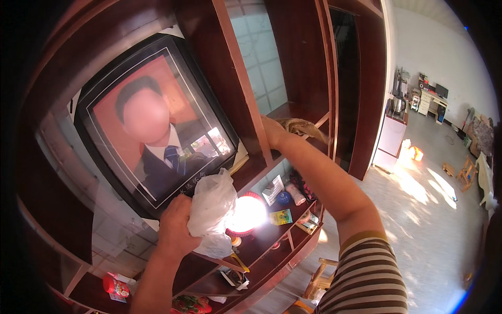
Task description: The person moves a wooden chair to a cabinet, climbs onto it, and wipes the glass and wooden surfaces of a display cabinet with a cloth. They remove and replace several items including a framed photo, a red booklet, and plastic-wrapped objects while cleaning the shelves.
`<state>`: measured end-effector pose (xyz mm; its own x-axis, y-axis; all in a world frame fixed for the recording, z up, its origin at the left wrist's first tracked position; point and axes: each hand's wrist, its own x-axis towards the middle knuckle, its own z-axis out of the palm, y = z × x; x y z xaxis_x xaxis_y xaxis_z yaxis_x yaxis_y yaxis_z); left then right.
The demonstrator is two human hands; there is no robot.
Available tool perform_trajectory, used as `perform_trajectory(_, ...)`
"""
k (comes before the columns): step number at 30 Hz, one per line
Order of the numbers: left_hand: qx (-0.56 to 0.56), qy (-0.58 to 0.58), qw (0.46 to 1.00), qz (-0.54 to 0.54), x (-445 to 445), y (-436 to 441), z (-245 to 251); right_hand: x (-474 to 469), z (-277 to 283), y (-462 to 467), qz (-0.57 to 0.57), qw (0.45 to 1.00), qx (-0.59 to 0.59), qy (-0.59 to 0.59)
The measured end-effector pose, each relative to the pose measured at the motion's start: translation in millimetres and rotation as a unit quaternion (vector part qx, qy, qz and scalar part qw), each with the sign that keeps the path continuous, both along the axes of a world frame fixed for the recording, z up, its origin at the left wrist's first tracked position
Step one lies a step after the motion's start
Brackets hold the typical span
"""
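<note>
My left hand (177, 227) grips a crumpled translucent plastic bag (213, 210) in front of the lower edge of a black-framed portrait photograph (157, 129). The portrait leans inside a dark red wooden cabinet (251, 94). My right hand (272, 132) reaches past an upright divider onto the shelf on its right, against a tan cloth (302, 128); its fingers are largely hidden by the divider, so its grip on the cloth cannot be told. Just right of the bag, a very bright round spot with a red rim (245, 216) shows on the lower shelf.
Lower shelves hold a blue round item (284, 198), a rolled pink towel (295, 194), a yellow-green packet (281, 217) and a red-lidded jar (117, 286). A wooden chair (319, 278) stands below. Farther right are a white desk (429, 102), an electric kettle (399, 104) and small wooden stools (466, 174).
</note>
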<state>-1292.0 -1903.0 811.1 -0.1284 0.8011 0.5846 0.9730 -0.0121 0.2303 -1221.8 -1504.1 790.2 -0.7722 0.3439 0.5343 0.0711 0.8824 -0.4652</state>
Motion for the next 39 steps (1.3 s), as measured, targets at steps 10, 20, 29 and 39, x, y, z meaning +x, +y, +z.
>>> perform_trajectory(10,0.012,0.011,1.000,-0.012,-2.1,2.4,-0.2,90.3,36.7,-59.4,0.022,0.995,0.018,-0.098)
perform_trajectory(20,0.020,0.020,1.000,-0.011,0.7,3.5,1.7,97.3,59.2,1.3,-0.267,0.943,0.178,0.083)
perform_trajectory(29,-0.003,-0.004,1.000,-0.009,-8.3,0.6,-0.9,44.9,15.0,83.8,-0.312,0.930,0.097,-0.167)
perform_trajectory(39,-0.009,0.015,1.000,0.018,-4.2,-3.5,1.6,75.8,215.0,44.2,-0.435,0.746,0.503,-0.010)
